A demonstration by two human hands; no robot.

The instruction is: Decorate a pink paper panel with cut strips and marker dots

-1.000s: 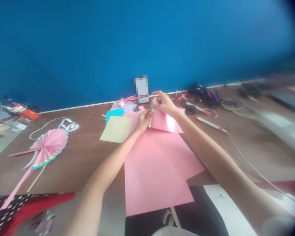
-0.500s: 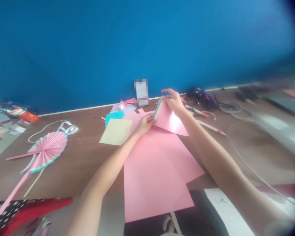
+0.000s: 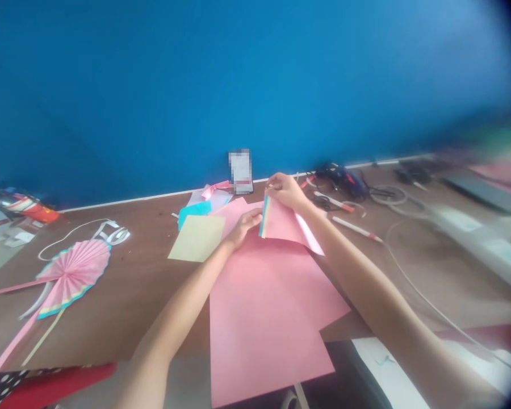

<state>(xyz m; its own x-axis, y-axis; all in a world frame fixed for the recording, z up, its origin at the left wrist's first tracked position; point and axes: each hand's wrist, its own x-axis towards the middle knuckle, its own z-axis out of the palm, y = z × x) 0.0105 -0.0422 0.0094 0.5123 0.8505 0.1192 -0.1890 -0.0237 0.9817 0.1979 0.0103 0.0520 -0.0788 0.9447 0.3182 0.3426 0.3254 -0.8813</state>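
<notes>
A pink sheet with a blue and cream striped edge [image 3: 281,224] is raised above larger pink sheets [image 3: 264,318]. My right hand [image 3: 285,190] is closed on its upper corner, fingers pinched together. At the striped edge on the left is my left hand [image 3: 246,224], its fingers together against or just beside the paper; what lies between them is too small to tell. A cream sheet [image 3: 197,237] and a blue piece of paper [image 3: 193,214] lie left of my left hand. Far left lies a pleated pink fan [image 3: 79,267] with a blue and cream rim.
A phone [image 3: 241,171] leans on the blue wall [image 3: 196,85]. White earphones or cable [image 3: 114,234] lie behind the fan. On the right are a white and red pen-like object [image 3: 357,229], dark cables [image 3: 344,180] and a coiled white cable [image 3: 389,195].
The striped edge of the held sheet has turned more toward me. My right hand has moved down and left, and its fingers have drawn together. The whole view has shifted slightly.
</notes>
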